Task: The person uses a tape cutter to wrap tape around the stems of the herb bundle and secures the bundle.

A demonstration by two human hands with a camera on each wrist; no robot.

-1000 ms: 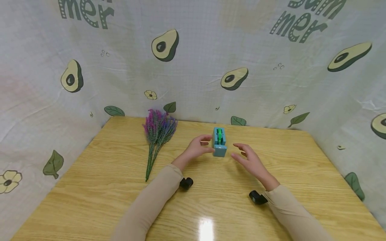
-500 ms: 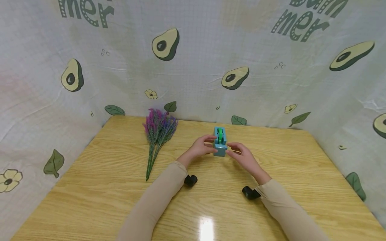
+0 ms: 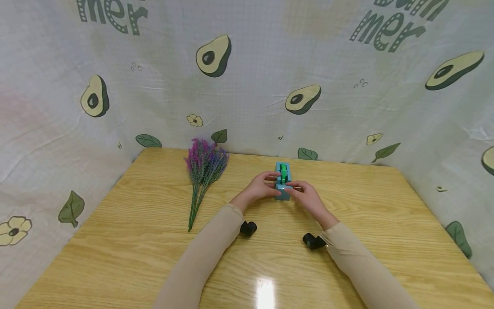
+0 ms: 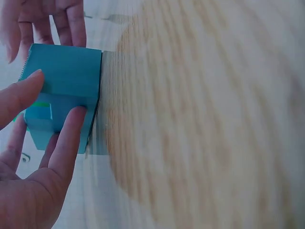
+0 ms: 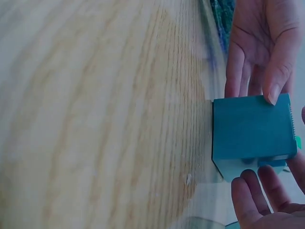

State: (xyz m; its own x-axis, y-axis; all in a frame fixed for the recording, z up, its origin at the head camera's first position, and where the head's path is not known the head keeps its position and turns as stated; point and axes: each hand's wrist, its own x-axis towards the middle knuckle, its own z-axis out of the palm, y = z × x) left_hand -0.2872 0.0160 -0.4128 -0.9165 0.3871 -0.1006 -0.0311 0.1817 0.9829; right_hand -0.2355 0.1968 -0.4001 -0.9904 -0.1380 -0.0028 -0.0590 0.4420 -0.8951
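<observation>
A blue tape dispenser [image 3: 283, 196] with a green tape roll [image 3: 283, 172] stands on the table, its cutter end toward me. My left hand [image 3: 257, 188] holds it from the left. In the left wrist view, that hand's thumb and fingers rest against the dispenser [image 4: 66, 71]. My right hand [image 3: 308, 200] is at the dispenser's right front. The right wrist view has the right hand's fingers [image 5: 244, 198] beside the dispenser, loosely bent, with its index finger near the toothed edge. Whether the right fingertips touch it, I cannot tell.
A bunch of purple artificial flowers [image 3: 204, 171] lies on the wooden table [image 3: 127, 223] to the left. A printed cloth [image 3: 254, 64] hangs behind and beside the table. Black wrist cameras [image 3: 314, 241] sit under both forearms.
The right hand has moved left, from apart to right beside the dispenser's front. The left hand has moved slightly right, onto the dispenser. The dispenser has stayed in place.
</observation>
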